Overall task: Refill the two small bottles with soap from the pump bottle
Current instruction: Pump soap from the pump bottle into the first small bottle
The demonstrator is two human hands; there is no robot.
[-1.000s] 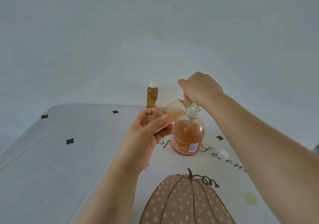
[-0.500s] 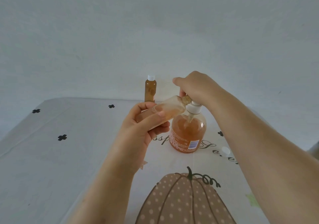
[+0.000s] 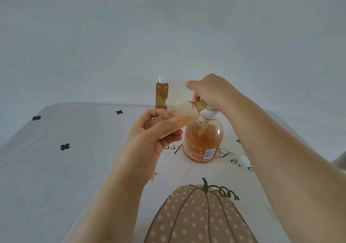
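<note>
Scarcely shifted since earlier; grips small bottle in left hand, neck slanting right and far to pump bottle; clasps its top with right hand.

Your left hand is raised with its palm toward you, thumb and fingers curled round the small bottle. Your right hand arches knuckles-up, fingers curled down over the pump top, forearm reaching in from the right.

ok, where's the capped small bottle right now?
Head view: the capped small bottle stands upright near the far edge of the table, just behind the left hand and the open small bottle it holds, left of the pump bottle.
</note>
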